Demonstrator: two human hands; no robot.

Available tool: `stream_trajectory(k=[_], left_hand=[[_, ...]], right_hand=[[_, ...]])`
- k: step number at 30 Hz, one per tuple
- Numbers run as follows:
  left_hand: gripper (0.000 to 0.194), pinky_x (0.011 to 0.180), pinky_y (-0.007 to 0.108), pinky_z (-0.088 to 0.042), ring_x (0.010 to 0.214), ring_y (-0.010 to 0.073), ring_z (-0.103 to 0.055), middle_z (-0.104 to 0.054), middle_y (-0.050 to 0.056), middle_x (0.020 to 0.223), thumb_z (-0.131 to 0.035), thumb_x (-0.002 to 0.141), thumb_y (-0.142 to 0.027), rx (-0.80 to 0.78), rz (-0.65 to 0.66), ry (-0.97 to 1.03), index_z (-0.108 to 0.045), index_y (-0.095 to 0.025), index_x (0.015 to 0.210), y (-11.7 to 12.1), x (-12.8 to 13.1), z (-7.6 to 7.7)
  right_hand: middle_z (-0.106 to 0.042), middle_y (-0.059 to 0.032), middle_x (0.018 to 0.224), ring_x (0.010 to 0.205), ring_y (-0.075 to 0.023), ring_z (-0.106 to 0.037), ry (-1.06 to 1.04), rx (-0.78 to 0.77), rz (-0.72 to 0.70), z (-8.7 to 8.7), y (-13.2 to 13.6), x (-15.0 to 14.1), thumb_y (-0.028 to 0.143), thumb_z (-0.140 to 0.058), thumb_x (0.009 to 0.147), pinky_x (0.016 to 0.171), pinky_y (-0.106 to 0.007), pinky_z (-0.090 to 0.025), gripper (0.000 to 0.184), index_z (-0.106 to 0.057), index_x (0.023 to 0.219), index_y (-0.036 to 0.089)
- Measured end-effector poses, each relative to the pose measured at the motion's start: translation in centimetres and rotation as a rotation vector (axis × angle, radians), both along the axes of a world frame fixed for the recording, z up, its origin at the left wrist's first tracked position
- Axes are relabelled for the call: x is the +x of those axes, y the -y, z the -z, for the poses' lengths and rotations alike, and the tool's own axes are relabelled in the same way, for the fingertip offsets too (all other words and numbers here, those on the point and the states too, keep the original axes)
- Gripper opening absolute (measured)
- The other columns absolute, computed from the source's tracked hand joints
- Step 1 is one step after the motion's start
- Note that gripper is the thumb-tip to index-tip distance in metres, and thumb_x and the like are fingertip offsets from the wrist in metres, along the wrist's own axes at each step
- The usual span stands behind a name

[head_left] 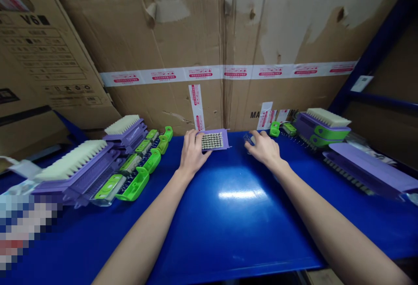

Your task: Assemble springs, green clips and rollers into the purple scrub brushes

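My left hand grips the left end of a purple brush, thumb below and fingers over the top. The brush's pale bristle tufts face me, near the back of the blue table. To its right, my right hand has its fingers curled at a small see-through plastic piece on the table surface. Part of that piece is hidden by the fingers, and its kind is too blurred to make out. A gap of bare blue table separates the two hands.
Purple brushes with white bristles are stacked at left, beside a row of green plastic parts. More purple brushes and a green part lie at right. Taped cardboard walls the back of the blue table.
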State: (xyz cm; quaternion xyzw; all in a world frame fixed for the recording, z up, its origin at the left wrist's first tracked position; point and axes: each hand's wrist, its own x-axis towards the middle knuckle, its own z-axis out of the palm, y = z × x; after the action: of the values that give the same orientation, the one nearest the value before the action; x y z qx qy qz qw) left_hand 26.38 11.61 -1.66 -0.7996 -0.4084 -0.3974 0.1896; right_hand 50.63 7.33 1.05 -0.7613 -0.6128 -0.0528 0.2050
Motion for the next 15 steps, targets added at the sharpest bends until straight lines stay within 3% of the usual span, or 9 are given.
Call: stream_trajectory(k=[5, 10, 15], left_hand=[[0.052, 0.095, 0.050, -0.043, 0.115, 0.0338, -0.048, -0.056, 0.020, 0.119, -0.072, 0.071, -0.027, 0.013, 0.008, -0.077, -0.051, -0.009, 0.115, 0.1, 0.0, -0.1], [0.051, 0.087, 0.046, -0.045, 0.107, 0.0328, -0.051, -0.058, 0.018, 0.121, -0.072, 0.071, -0.028, 0.001, -0.031, -0.140, -0.053, -0.010, 0.116, 0.6, 0.1, -0.4], [0.049, 0.086, 0.046, -0.042, 0.105, 0.0330, -0.051, -0.057, 0.019, 0.119, -0.069, 0.071, -0.032, -0.009, -0.079, -0.161, -0.055, -0.011, 0.113, 0.8, 0.1, -0.6]], right_hand=[[-0.057, -0.0156, 0.111, 0.085, -0.0306, -0.065, 0.146, -0.035, 0.060, -0.3, 0.3, 0.5, 0.050, -0.046, 0.085, 0.066, -0.038, -0.048, 0.048, -0.054, 0.124, 0.023], [-0.059, -0.0168, 0.108, 0.084, -0.0311, -0.064, 0.067, 0.135, 0.100, -0.8, 0.5, 0.6, 0.050, -0.040, 0.088, 0.069, -0.041, -0.048, 0.049, -0.057, 0.122, 0.020], [-0.060, -0.0150, 0.111, 0.099, -0.0278, -0.060, -0.258, 0.391, -0.122, -0.8, 0.3, -1.0, 0.028, -0.035, 0.087, 0.086, -0.042, -0.047, 0.044, -0.057, 0.124, 0.016]])
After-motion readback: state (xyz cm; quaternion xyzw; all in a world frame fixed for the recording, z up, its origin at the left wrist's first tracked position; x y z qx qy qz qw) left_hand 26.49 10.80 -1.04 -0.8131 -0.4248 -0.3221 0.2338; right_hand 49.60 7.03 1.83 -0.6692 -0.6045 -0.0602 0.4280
